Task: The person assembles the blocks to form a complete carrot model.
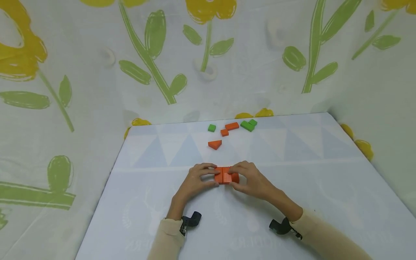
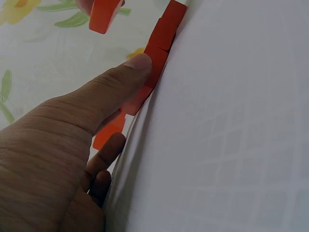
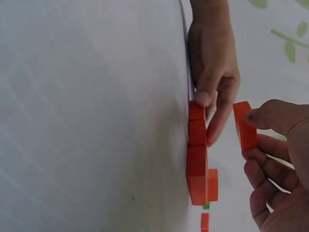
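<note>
A short row of orange toy blocks (image 3: 196, 159) lies on the white table, its pieces side by side. My left hand (image 1: 195, 182) grips the row's left end, with the thumb on the near side and fingers on the far side. Above the row, my right hand (image 1: 253, 181) pinches another orange block (image 3: 247, 128) between thumb and fingers. In the right wrist view this block is apart from the row. It also shows at the top of the left wrist view. From the head, the right fingers and held block cover part of the row.
Farther back lie an orange triangular block (image 1: 215, 144), a small orange block (image 1: 224, 133) and a longer orange block (image 1: 232, 126). A green cube (image 1: 212, 128) stands left of them, a green block (image 1: 247, 125) and a smaller green one (image 1: 253, 122) right. A flowered curtain (image 1: 243, 83) hangs behind.
</note>
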A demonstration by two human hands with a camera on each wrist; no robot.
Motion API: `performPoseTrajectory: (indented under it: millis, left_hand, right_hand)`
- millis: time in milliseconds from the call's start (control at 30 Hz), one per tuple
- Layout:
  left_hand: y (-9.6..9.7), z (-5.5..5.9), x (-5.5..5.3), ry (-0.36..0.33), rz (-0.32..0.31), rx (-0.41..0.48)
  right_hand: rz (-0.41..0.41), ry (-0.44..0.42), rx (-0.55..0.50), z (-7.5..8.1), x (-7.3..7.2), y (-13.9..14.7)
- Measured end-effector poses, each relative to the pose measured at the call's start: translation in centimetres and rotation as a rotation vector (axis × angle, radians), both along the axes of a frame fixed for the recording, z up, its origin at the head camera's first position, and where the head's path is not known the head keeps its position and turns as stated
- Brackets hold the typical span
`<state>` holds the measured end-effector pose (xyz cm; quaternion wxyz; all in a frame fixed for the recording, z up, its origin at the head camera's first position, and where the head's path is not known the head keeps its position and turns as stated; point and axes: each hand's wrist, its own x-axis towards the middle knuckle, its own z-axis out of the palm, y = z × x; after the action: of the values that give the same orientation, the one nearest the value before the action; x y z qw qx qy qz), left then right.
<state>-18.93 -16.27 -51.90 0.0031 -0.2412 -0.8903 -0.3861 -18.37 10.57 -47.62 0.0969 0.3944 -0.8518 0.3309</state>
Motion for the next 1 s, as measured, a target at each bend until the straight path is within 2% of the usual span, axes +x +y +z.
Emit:
performPoseTrajectory:
  millis: [133, 400, 1000]
  left_hand:
    - [-0.1, 0.0, -0.2, 0.009, -0.004, 0.010]
    - [-0.1, 0.0, -0.4, 0.007, -0.008, 0.023]
    - [0.0, -0.1, -0.1, 0.030, -0.017, 0.036]
  right_hand:
    - [0.048, 0.037, 0.007, -0.6, 0.3, -0.2]
    - [0.061, 0.026, 0.096, -1.0, 0.6, -0.7]
    - [0.081, 0.179, 0.144, -2.6, 0.6, -1.4]
